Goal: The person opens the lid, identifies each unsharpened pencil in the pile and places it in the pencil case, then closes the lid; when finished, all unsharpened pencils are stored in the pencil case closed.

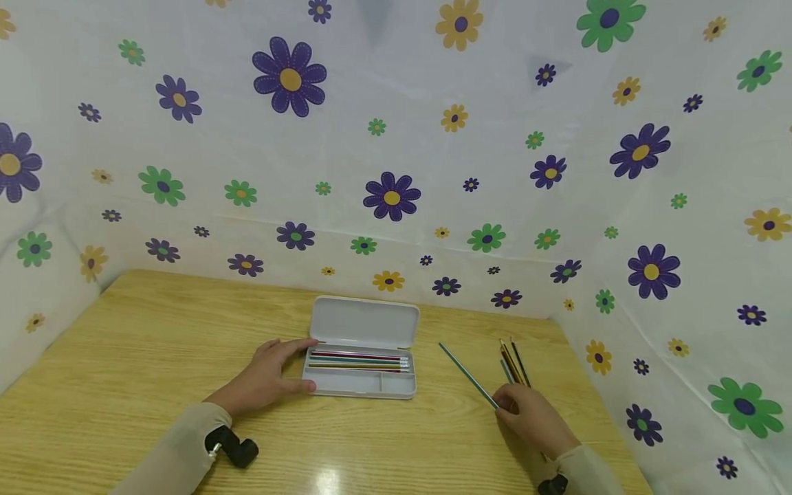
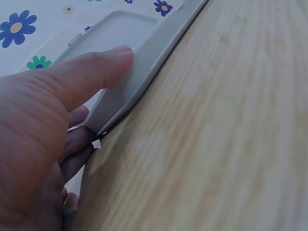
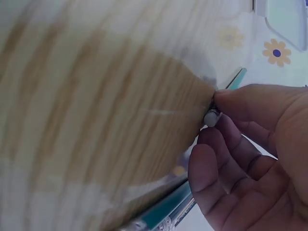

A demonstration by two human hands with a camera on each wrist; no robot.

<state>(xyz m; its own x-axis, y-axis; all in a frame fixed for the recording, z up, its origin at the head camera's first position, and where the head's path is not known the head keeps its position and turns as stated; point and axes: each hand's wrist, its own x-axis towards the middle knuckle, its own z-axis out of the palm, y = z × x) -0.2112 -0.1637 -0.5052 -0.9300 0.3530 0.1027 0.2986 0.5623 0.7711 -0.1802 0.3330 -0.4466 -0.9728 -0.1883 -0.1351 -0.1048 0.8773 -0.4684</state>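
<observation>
A white pencil case lies on the table with its lid raised at the back. Several pencils lie side by side in its rear compartment. My left hand grips the left end of the case, its thumb on the near rim and other fingers at the far corner. Between thumb and fingertips, my right hand pinches a teal pencil by its eraser end. That pencil slants up and left toward the case.
Several loose pencils, some dark, one yellowish and one teal, lie just beyond the right hand. Flower-printed white sheeting rises behind and along both sides of the wooden table.
</observation>
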